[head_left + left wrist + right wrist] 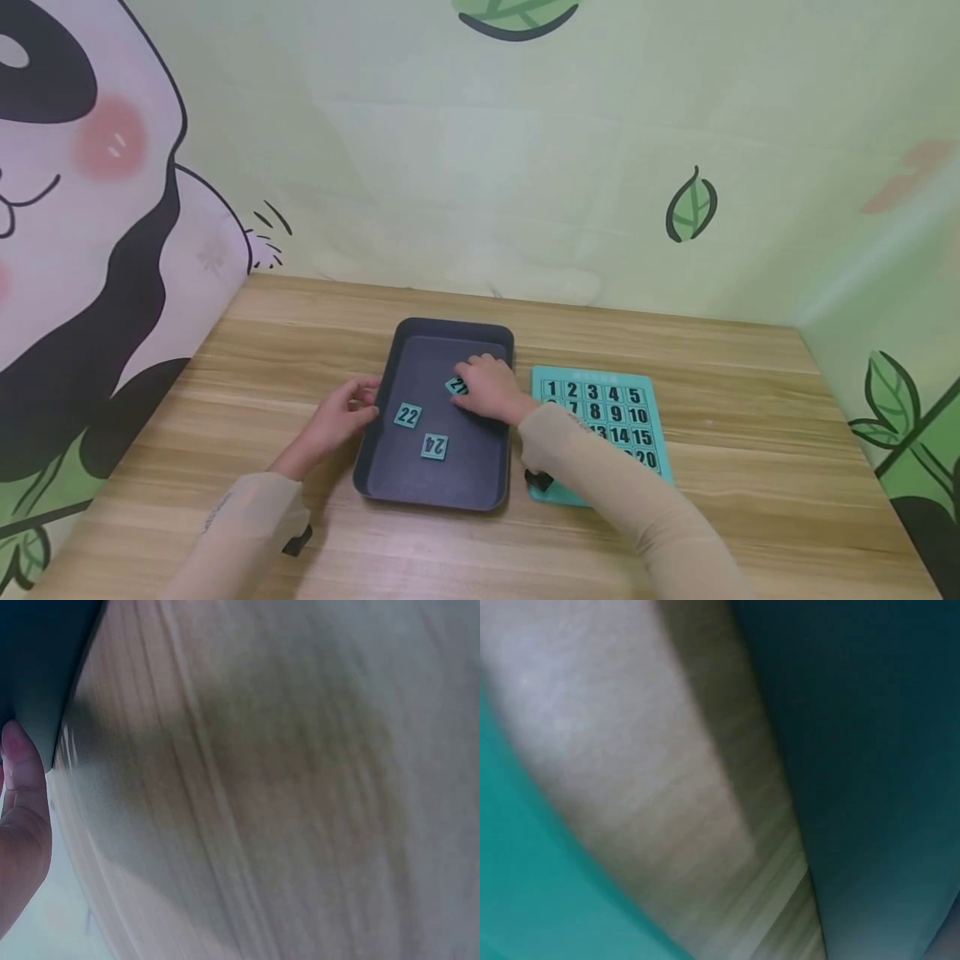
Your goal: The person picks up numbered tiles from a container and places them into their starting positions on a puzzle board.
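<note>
In the head view, my right hand (491, 390) is inside the dark grey tray (472, 492), with thumb and fingers around a teal number tile (455, 386), partly covered by the hand. It seems to pinch this tile. Tiles 22 (408, 415) and 24 (434, 446) lie apart on the tray floor; the 24 appears upside down. On the tray's left side, my left hand (337, 418) touches the outer wall with loosely bent fingers. The left wrist view shows a finger (24, 772) against that wall.
Right of the tray lies a teal number board (592, 412), partly covered by my right sleeve (622, 492). Both stand on a wood-grain table (750, 467). Behind rises a pale green wall (420, 183) with printed leaves and a panda at left.
</note>
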Tool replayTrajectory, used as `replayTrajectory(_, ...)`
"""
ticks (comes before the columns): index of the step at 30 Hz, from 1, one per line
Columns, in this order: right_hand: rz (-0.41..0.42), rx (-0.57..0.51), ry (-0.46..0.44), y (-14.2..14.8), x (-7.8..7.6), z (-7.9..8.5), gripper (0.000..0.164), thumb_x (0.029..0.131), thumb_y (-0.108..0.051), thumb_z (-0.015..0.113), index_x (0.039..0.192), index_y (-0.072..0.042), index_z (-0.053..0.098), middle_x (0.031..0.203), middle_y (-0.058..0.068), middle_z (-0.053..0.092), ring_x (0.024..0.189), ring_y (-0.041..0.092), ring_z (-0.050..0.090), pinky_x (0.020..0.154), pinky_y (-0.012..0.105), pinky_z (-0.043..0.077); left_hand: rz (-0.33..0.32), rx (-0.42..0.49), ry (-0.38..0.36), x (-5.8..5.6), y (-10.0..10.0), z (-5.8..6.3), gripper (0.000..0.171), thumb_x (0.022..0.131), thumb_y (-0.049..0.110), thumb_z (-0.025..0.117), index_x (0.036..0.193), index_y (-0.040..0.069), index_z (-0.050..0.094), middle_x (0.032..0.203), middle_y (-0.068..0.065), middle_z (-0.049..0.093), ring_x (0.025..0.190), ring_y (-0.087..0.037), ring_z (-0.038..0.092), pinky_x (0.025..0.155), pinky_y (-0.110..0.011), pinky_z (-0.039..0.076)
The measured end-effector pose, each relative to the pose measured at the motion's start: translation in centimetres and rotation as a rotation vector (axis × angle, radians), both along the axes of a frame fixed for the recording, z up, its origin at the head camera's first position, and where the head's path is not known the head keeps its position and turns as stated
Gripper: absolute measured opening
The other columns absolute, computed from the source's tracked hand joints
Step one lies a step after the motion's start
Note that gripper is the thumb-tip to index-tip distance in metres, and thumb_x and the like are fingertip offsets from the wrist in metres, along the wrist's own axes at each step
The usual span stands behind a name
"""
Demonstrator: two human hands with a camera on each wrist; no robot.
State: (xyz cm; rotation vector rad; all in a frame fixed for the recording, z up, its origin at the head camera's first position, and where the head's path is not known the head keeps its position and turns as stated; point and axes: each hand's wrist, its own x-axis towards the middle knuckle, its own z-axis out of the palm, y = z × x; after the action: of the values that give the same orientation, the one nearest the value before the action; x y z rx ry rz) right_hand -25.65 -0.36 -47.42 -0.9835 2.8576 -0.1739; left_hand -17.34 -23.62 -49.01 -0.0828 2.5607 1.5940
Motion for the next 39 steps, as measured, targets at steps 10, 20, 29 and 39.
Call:
replayTrajectory(10,0.054,-0.057,-0.047,1.1,0.2,1.0,0.039,0.078,-0.028,0.062,0.112,-0.01,0.06,0.105,0.007,0.058,0.092,0.019,0.049,0.08,0.033,0.044,-0.003,0.004,0.0,0.0,0.1,0.1,0.042,0.084,0.002,0.051,0.125,0.002,0.043,0.104,-0.02,0.049,0.09,-0.024,0.055,0.065,-0.027,0.048)
replayTrajectory(20,0.093,-0.122,-0.112,3.6,1.4,3.0,0.035,0.077,-0.022,0.063,0.11,-0.013,0.06,0.098,0.002,0.051,0.088,0.015,0.041,0.074,0.026,0.042,-0.01,0.009,0.004,0.1,0.0,0.1,0.042,0.084,0.001,0.05,0.125,0.001,0.042,0.105,-0.021,0.048,0.091,-0.026,0.054,0.067,-0.028,0.049)
replayTrajectory(29,0.08,-0.203,-0.115,7.5,3.2,4.6,0.033,0.075,-0.019,0.066,0.107,-0.014,0.06,0.092,0.001,0.049,0.079,0.011,0.042,0.065,0.023,0.04,-0.008,-0.008,0.015,0.0,0.1,0.0,0.042,0.084,0.001,0.051,0.125,0.001,0.043,0.104,-0.022,0.049,0.092,-0.027,0.055,0.068,-0.028,0.05)
replayTrajectory(39,0.037,-0.325,-0.13,12.0,5.4,3.5,0.03,0.073,-0.02,0.067,0.102,-0.014,0.062,0.087,-0.004,0.052,0.08,0.012,0.047,0.068,0.023,0.041,-0.011,-0.013,0.013,0.0,0.2,0.3,0.042,0.084,0.002,0.051,0.125,0.001,0.043,0.104,-0.022,0.049,0.093,-0.028,0.055,0.069,-0.029,0.05)
